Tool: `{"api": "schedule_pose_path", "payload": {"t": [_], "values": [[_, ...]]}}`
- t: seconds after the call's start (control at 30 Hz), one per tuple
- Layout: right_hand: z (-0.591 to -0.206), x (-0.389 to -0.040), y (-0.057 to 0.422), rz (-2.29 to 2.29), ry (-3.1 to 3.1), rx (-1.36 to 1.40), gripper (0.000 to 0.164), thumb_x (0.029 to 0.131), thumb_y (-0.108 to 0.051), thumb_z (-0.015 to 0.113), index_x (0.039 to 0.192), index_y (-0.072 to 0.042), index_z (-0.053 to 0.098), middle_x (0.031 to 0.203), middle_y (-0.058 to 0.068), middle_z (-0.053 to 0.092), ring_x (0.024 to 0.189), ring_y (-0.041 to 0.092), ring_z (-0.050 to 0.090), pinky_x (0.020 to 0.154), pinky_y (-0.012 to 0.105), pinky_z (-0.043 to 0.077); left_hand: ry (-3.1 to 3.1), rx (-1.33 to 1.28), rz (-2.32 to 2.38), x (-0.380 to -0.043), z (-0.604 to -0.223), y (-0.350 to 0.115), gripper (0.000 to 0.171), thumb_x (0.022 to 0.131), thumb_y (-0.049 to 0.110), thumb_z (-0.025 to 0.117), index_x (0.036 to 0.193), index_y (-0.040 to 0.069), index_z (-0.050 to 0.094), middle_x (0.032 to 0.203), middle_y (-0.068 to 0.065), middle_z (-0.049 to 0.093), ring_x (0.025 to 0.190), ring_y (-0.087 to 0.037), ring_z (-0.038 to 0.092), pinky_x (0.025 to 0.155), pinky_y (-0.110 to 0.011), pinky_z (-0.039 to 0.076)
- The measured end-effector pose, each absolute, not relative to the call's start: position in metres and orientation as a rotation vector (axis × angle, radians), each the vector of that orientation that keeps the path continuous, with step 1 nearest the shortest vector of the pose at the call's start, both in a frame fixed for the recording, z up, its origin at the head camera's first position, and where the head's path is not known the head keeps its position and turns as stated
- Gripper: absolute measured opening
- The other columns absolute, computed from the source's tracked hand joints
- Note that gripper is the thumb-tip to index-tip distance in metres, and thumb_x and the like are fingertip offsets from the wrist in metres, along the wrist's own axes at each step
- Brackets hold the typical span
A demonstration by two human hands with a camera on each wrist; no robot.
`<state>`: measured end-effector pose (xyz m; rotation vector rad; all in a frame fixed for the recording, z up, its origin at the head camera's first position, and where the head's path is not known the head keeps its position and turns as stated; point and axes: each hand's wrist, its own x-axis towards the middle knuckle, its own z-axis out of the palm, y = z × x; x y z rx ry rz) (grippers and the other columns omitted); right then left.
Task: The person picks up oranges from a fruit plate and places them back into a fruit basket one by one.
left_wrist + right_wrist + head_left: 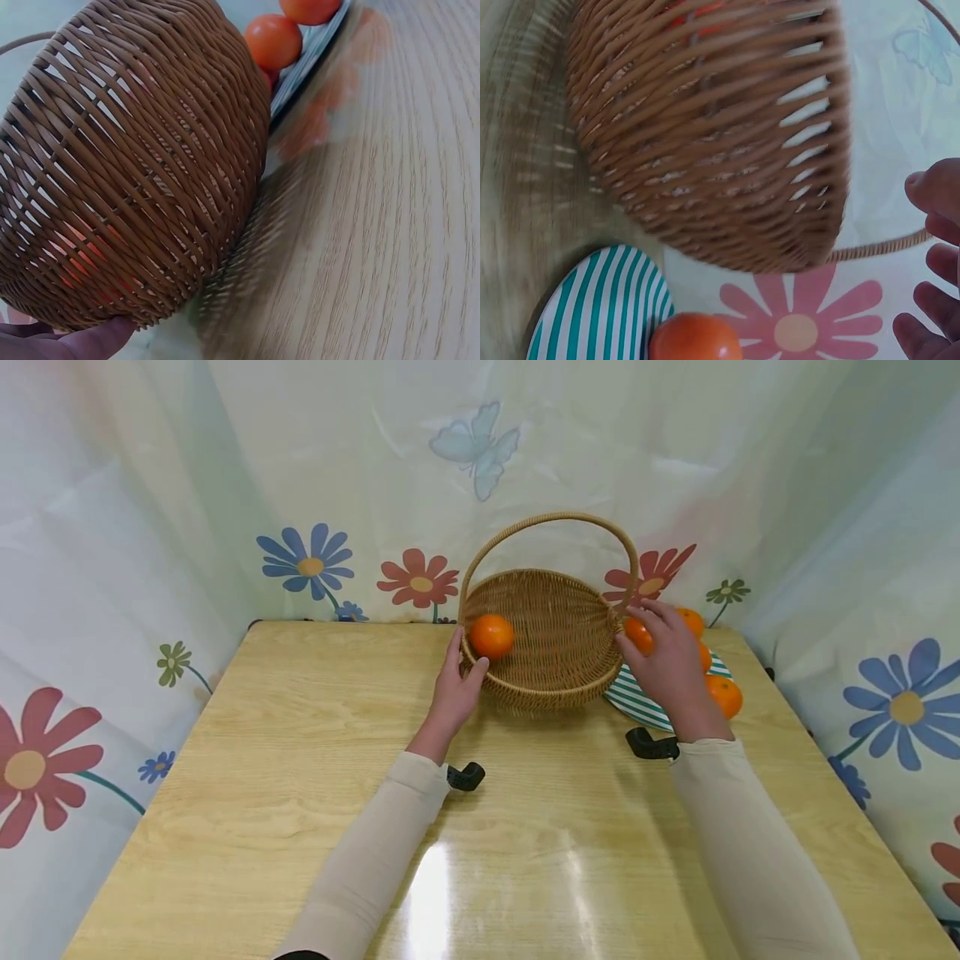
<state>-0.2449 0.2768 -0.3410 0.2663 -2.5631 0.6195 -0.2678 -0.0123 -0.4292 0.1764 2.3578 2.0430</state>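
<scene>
A wicker basket (pixel 551 627) with a tall arched handle stands tilted, its mouth facing me. One orange (pixel 492 636) lies inside at its left. My left hand (pixel 455 695) grips the basket's left rim; in the left wrist view that hand (pixel 86 343) touches the weave at the lower edge. Beside the basket's right rim is my right hand (pixel 666 656). The right wrist view shows this hand (pixel 939 199) with fingers spread, apart from the wicker and holding nothing. Behind it, several oranges (pixel 724 697) sit on a green-and-white striped plate (pixel 637 696), partly hidden by the hand.
Under everything is a light wooden table (pixel 330 735). A flower-printed curtain (pixel 360 468) hangs behind and at both sides. A black wrist mount (pixel 467 776) sticks out from the left sleeve, and another black mount (pixel 649 744) from the right.
</scene>
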Motion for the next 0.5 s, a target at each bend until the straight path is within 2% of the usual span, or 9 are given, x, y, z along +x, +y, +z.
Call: {"api": "schedule_pose_path", "payload": {"t": [0.23, 0.5], "values": [[-0.350, -0.241, 0.290, 0.593, -2.542, 0.236, 0.040, 0.092, -0.017, 0.066, 0.128, 0.001, 0.060, 0.138, 0.022, 0.049, 0.124, 0.043, 0.046, 0.093, 0.064, 0.045, 2.349, 0.169, 2.055, -0.266, -0.431, -0.011, 0.068, 0.100, 0.038, 0.051, 0.154, 0.043, 0.010, 0.163, 0.002, 0.014, 0.149, -0.022, 0.020, 0.120, -0.041, 0.024], [-0.355, -0.238, 0.302, 0.601, -2.565, 0.180, 0.040, 0.095, -0.020, 0.061, 0.130, 0.001, 0.058, 0.139, 0.024, 0.047, 0.125, 0.047, 0.044, 0.099, 0.065, 0.039, 2.338, 0.187, 2.048, -0.261, -0.432, -0.010, 0.071, 0.098, 0.049, 0.050, 0.154, 0.043, 0.007, 0.164, 0.004, 0.011, 0.150, -0.021, 0.017, 0.120, -0.044, 0.025]]}}
